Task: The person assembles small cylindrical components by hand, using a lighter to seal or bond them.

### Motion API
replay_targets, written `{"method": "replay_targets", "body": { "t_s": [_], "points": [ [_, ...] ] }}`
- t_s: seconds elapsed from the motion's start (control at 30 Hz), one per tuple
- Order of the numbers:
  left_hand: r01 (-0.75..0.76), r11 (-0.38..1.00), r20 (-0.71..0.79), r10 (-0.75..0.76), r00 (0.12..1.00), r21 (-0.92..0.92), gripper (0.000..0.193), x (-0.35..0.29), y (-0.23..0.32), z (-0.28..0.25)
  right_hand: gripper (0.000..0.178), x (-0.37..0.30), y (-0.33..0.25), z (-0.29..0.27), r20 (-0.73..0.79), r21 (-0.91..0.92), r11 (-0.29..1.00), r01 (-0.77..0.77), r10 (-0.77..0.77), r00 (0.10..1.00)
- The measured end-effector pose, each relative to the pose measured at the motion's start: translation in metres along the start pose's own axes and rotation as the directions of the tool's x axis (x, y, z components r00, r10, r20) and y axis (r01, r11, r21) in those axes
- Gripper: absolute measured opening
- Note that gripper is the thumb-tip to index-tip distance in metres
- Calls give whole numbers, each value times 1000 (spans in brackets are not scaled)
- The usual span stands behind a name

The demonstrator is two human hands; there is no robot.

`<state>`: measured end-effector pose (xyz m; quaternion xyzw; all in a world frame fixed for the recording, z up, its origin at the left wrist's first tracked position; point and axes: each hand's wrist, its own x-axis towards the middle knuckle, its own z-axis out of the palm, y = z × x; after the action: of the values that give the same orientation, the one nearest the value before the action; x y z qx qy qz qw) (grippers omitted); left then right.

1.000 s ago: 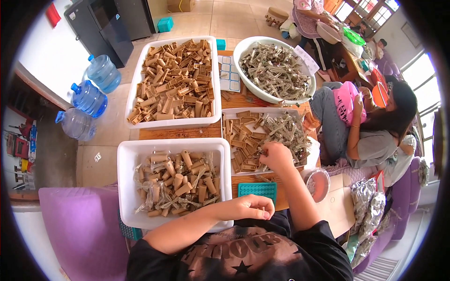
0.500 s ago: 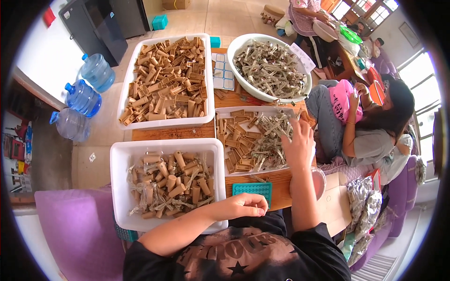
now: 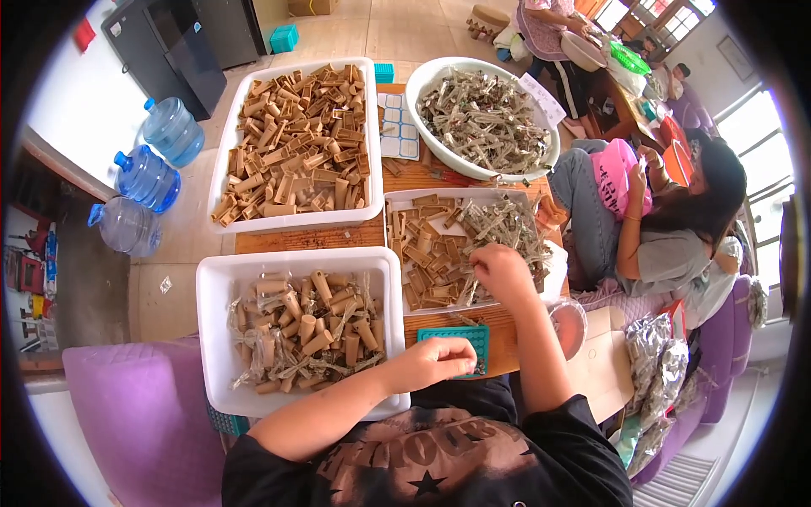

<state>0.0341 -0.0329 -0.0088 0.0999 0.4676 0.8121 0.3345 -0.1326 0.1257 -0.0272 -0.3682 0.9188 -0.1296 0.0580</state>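
My left hand is curled above the near edge of a teal ribbed tray, its fingertips pressed together. Whatever those fingers hold, if anything, is hidden. Over the middle white tray, my right hand pinches downward, and its fingertips are too covered to show what is between them. Right beside it lies a heap of small clear-wrapped pieces. Tan plastic half-shells fill the left side of that tray. A deep white bin near my left forearm holds tan cylinders mixed with clear-wrapped pieces.
A large white tray of tan shells stands far left, and a round white basin with more wrapped pieces stands far right. Several water jugs line the left floor. A seated person holds a pink item at right.
My right hand has come nearer and left from the wrapped heap, its spread fingers now closed in a pinch. My left hand has shifted slightly, still curled.
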Motion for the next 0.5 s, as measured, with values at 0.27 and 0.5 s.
{"method": "replay_targets", "body": {
  "t_s": [0.27, 0.5],
  "points": [
    [170, 162, -229, 496, 838, 972, 29, 36, -15, 12, 19, 0, 46, -56, -131, 211, 946, -245, 275, 952],
    [466, -242, -372, 349, 861, 851, 26, 65, -28, -6, 38, -20, -6, -31, -173, -57, 995, 84, -93, 981]
  ]
}}
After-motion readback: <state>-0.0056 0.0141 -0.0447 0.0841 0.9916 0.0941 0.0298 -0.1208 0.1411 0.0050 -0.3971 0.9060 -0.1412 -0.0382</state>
